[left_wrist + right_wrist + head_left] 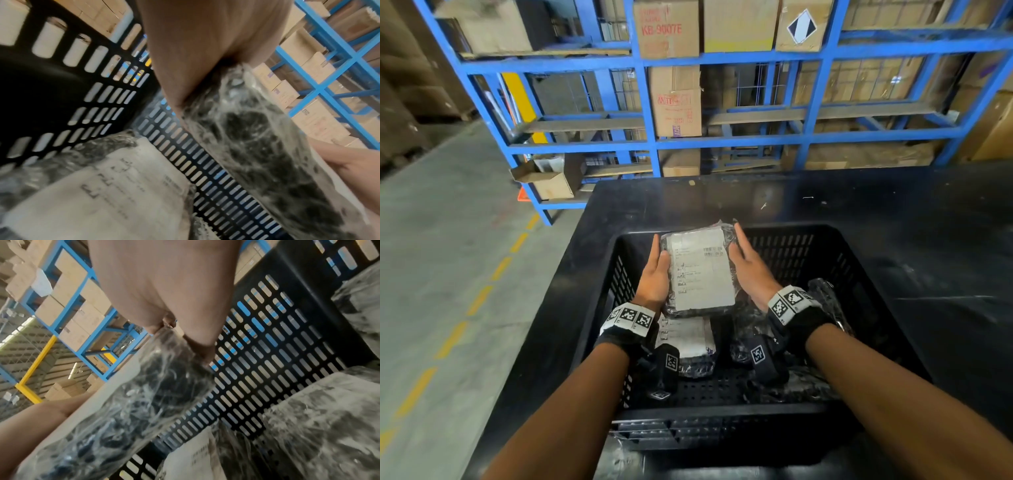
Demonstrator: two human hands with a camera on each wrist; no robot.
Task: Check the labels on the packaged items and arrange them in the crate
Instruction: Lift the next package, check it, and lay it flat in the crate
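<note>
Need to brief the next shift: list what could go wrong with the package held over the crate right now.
1. The held package is gripped only at its side edges by the left hand and right hand; its slick plastic wrap could slip.
2. Set straight down, it would likely cover the labelled package below, hiding that label.
3. Loose wrapped packages crowd the right of the crate, so it may land tilted.

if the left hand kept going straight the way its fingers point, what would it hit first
Probably the far wall of the black crate. The left hand, holding the labelled package, points toward it; depth is unclear.
</note>
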